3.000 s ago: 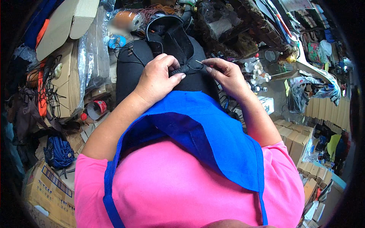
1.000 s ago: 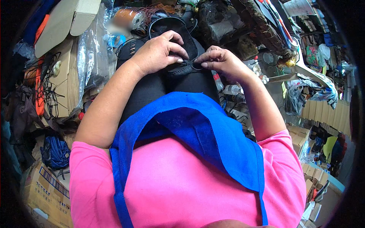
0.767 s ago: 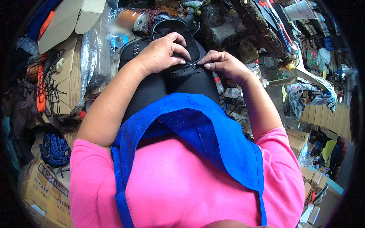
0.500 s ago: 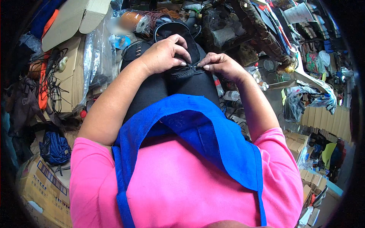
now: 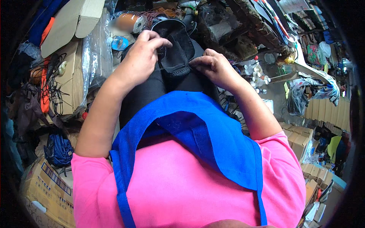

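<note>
A black shoe with a stitched edge lies across my black-trousered thighs, its opening facing up. My left hand is raised at the shoe's left side. Its fingers are bent over toward the opening, and what they hold, if anything, does not show. On the other side, my right hand has thumb and fingers pressed together at the shoe's right edge. Any thread or needle there is too fine to make out.
An orange spool sits beyond my left hand. Flattened cardboard and clear plastic wrap stand at left. Small bottles are right of my right hand. A blue apron covers my lap.
My left hand has drawn back left, away from the stitched edge. The right hand remains near the shoe's right edge. A thin shiny piece between the hands no longer shows.
</note>
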`<action>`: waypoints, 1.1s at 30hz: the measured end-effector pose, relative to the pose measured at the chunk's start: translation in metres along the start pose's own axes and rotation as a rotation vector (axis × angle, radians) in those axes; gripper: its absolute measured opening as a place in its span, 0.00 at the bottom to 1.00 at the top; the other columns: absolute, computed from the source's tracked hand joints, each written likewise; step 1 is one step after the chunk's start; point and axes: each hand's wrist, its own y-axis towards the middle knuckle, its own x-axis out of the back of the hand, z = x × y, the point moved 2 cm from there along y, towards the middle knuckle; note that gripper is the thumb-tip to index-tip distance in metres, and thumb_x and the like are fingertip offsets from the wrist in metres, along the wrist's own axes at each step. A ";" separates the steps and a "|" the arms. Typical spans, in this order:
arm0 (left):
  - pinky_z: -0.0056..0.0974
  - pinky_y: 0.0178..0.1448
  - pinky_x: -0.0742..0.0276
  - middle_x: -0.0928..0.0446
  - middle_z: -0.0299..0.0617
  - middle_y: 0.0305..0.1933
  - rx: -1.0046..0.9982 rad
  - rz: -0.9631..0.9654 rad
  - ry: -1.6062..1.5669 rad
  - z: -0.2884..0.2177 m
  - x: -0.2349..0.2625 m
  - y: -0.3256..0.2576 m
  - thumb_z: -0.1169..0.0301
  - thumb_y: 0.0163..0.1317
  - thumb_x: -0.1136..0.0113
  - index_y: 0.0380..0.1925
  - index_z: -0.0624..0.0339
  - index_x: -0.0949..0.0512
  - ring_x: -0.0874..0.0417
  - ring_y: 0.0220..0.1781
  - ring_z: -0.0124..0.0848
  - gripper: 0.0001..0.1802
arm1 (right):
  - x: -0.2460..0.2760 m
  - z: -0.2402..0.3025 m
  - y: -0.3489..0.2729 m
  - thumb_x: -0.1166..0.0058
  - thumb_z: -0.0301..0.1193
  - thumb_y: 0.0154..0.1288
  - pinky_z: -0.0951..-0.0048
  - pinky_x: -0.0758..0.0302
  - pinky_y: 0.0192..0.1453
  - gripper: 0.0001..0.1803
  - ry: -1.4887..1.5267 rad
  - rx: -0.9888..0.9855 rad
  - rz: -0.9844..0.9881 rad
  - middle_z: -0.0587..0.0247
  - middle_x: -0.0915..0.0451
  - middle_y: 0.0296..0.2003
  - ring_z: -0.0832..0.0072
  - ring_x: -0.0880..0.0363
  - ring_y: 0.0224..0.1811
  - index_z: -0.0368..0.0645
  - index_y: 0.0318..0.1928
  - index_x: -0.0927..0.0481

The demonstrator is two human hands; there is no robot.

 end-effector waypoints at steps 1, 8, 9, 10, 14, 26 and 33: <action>0.35 0.50 0.26 0.33 0.46 0.45 -0.019 0.003 0.016 -0.004 0.001 -0.008 0.88 0.55 0.55 0.44 0.61 0.22 0.23 0.41 0.33 0.20 | -0.001 0.003 -0.002 0.40 0.25 0.57 0.68 0.29 0.36 0.09 -0.135 0.058 -0.030 0.61 0.28 0.28 0.68 0.26 0.32 0.47 0.40 0.16; 0.40 0.46 0.31 0.27 0.38 0.29 -0.033 -0.085 0.258 -0.018 -0.015 -0.042 0.75 0.49 0.36 0.31 0.54 0.17 0.23 0.36 0.37 0.07 | -0.021 0.016 -0.022 0.43 0.27 0.57 0.63 0.38 0.47 0.16 -0.507 0.092 -0.146 0.63 0.33 0.25 0.66 0.30 0.33 0.54 0.47 0.18; 0.42 0.48 0.35 0.27 0.37 0.28 -0.006 -0.078 0.351 -0.018 -0.018 -0.042 0.73 0.49 0.35 0.29 0.53 0.17 0.24 0.38 0.37 0.06 | -0.021 0.015 -0.023 0.43 0.27 0.57 0.63 0.38 0.46 0.16 -0.487 0.089 -0.138 0.63 0.33 0.25 0.67 0.31 0.32 0.55 0.47 0.18; 0.43 0.49 0.38 0.27 0.35 0.28 0.015 -0.076 0.445 -0.017 -0.021 -0.042 0.70 0.49 0.35 0.28 0.51 0.17 0.25 0.39 0.36 0.05 | -0.020 0.014 -0.023 0.43 0.27 0.57 0.64 0.38 0.46 0.17 -0.469 0.077 -0.131 0.64 0.33 0.25 0.67 0.31 0.32 0.56 0.48 0.18; 0.42 0.49 0.39 0.27 0.35 0.28 -0.042 -0.175 0.497 -0.012 -0.026 -0.033 0.70 0.49 0.35 0.29 0.50 0.16 0.26 0.40 0.34 0.06 | -0.009 -0.001 -0.015 0.44 0.25 0.53 0.62 0.34 0.50 0.20 -0.297 -0.028 -0.025 0.63 0.27 0.28 0.68 0.26 0.37 0.58 0.48 0.17; 0.39 0.46 0.38 0.32 0.32 0.28 -0.075 -0.056 0.220 0.011 -0.035 -0.014 0.72 0.51 0.36 0.34 0.41 0.15 0.29 0.38 0.32 0.11 | 0.010 -0.023 0.016 0.47 0.24 0.61 0.74 0.31 0.52 0.15 0.156 -0.162 0.273 0.65 0.27 0.36 0.74 0.27 0.43 0.52 0.46 0.16; 0.39 0.45 0.39 0.33 0.32 0.27 -0.067 -0.033 0.230 0.011 -0.035 -0.012 0.72 0.51 0.36 0.33 0.38 0.15 0.30 0.37 0.32 0.11 | 0.012 -0.023 0.017 0.48 0.23 0.62 0.76 0.32 0.50 0.14 0.171 -0.147 0.289 0.68 0.30 0.34 0.77 0.30 0.41 0.49 0.46 0.16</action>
